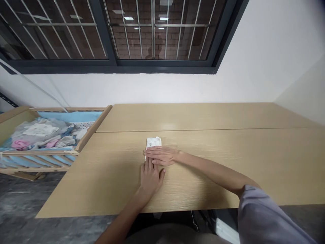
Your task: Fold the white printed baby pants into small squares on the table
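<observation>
On the bench (228,149), a flat white piece (153,141), perhaps folded cloth, lies partly beneath the right hand (162,155), which overlaps the left hand (149,177). Both grips look released. Uneven pressing could skew or crease it.

A flat item (153,141) lies on the table (215,144), left of centre. The right hand (162,155) lies across its near part, the left hand (150,177) just nearer. Left of the table stands a crib (38,153) with cloths (43,130) in it; the far wall (157,88) holds a window (162,63).
</observation>
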The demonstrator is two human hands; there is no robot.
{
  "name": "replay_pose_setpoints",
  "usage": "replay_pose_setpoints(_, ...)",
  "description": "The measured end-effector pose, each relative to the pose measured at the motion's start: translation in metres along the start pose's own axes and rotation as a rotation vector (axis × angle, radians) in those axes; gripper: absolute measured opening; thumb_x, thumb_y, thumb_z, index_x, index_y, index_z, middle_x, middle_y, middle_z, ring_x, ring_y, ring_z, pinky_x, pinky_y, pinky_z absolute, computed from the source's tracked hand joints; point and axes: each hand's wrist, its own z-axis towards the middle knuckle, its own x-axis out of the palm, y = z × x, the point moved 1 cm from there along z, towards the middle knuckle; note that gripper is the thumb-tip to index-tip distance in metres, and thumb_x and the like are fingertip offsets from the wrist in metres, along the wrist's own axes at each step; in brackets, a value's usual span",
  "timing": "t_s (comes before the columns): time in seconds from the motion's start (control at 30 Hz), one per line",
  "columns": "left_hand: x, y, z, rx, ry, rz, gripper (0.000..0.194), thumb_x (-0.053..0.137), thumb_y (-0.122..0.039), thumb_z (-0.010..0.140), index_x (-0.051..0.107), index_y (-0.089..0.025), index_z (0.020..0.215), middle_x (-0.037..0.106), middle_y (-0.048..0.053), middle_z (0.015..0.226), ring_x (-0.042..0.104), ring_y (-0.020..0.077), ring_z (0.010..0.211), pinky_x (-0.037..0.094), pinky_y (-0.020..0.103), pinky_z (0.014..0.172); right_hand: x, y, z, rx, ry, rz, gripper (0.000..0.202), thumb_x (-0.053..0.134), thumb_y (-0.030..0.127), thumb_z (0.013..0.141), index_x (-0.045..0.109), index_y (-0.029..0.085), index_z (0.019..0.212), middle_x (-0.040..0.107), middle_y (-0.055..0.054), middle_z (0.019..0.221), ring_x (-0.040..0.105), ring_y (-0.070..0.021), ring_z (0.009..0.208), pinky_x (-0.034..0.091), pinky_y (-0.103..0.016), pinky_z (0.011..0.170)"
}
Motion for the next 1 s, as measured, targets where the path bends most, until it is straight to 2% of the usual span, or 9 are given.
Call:
replay_pose_setpoints(0.13,-0.005,-0.001,0.003,-0.014,0.014,-0.025,0.066,0.041,-0.052,0.097,0.052,-0.006,0.143,0.047,0.030,0.151,0.044,0.0445,0.140,0.044,0.060,0.105,-0.005,-0.022,-0.001,0.070,0.014,0.011,0.054,0.039,0.035,0.106,0.036,0.018,0.158,0.032,-0.008,0.164,0.021,-0.0169,0.155,0.018,-0.039,0.127)
replay_pose_setpoints(0.3,-0.008,-0.003,0.005,-0.027,0.017,-0.035,0.067,0.041,-0.051,0.097,0.043,-0.011,0.151,0.044,0.026,0.155,0.043,0.0428,0.142,0.044,0.057,0.105,-0.018,-0.053,0.002,0.189,0.021,0.029,0.055,0.034,0.034,0.107,0.027,0.023,0.161,0.023,-0.002,0.167,0.014,-0.0141,0.156,0.010,-0.039,0.128)
replay_pose_setpoints(0.53,-0.020,-0.004,0.005,-0.057,0.070,-0.028,0.063,0.044,-0.046,0.099,0.043,-0.011,0.150,0.042,0.023,0.157,0.040,0.0390,0.144,0.041,0.054,0.110,-0.015,-0.065,0.004,0.256,-0.067,0.198,0.060,0.037,0.041,0.105,0.031,0.019,0.160,0.024,-0.007,0.167,0.018,-0.0203,0.156,0.009,-0.042,0.129)
replay_pose_setpoints(0.57,-0.026,0.000,0.007,-0.067,0.078,-0.043,0.062,0.044,-0.046,0.099,0.043,-0.011,0.150,0.044,0.022,0.156,0.042,0.0371,0.143,0.041,0.052,0.110,-0.016,-0.067,0.003,0.312,-0.120,0.248,0.062,0.039,0.043,0.104,0.030,0.019,0.160,0.023,-0.008,0.167,0.018,-0.0223,0.156,0.010,-0.043,0.128)
replay_pose_setpoints(0.63,-0.039,0.012,0.013,-0.121,0.088,-0.084,0.057,0.042,-0.047,0.100,0.047,-0.013,0.146,0.054,0.019,0.149,0.051,0.0328,0.136,0.043,0.047,0.108,-0.021,-0.074,0.001,0.456,-0.332,0.354,0.065,0.042,0.046,0.102,0.028,0.020,0.161,0.024,-0.011,0.167,0.021,-0.0258,0.155,0.018,-0.047,0.127)
replay_pose_setpoints(0.7,-0.051,0.027,0.022,-0.215,0.103,-0.090,0.048,0.039,-0.047,0.102,0.054,-0.016,0.136,0.064,0.016,0.134,0.059,0.0293,0.124,0.045,0.043,0.103,-0.026,-0.082,-0.003,0.583,-0.586,0.452,0.063,0.046,0.044,0.101,0.034,0.021,0.158,0.032,-0.014,0.164,0.035,-0.0278,0.149,0.032,-0.049,0.120)
replay_pose_setpoints(0.77,-0.057,0.041,0.033,-0.287,0.158,-0.054,0.042,0.036,-0.046,0.103,0.061,-0.017,0.122,0.069,0.015,0.122,0.062,0.0285,0.116,0.045,0.041,0.100,-0.027,-0.085,-0.005,0.657,-0.723,0.520,0.054,0.049,0.039,0.098,0.048,0.021,0.149,0.048,-0.016,0.153,0.053,-0.0268,0.133,0.044,-0.047,0.110)
replay_pose_setpoints(0.87,-0.054,0.050,0.052,-0.315,0.246,-0.013,0.044,0.036,-0.048,0.103,0.064,-0.015,0.109,0.069,0.018,0.117,0.063,0.0312,0.114,0.044,0.043,0.098,-0.018,-0.081,-0.001,0.690,-0.664,0.553,0.038,0.059,0.032,0.093,0.065,0.017,0.127,0.066,-0.015,0.127,0.065,-0.0231,0.107,0.050,-0.041,0.098)
replay_pose_setpoints(1.0,-0.038,0.048,0.075,-0.342,0.283,-0.022,0.043,0.039,-0.046,0.101,0.060,-0.011,0.116,0.066,0.023,0.123,0.064,0.0345,0.114,0.046,0.044,0.094,-0.002,-0.065,0.007,0.690,-0.537,0.470,0.024,0.068,0.027,0.087,0.071,0.016,0.107,0.072,-0.010,0.107,0.064,-0.0209,0.097,0.048,-0.036,0.094)
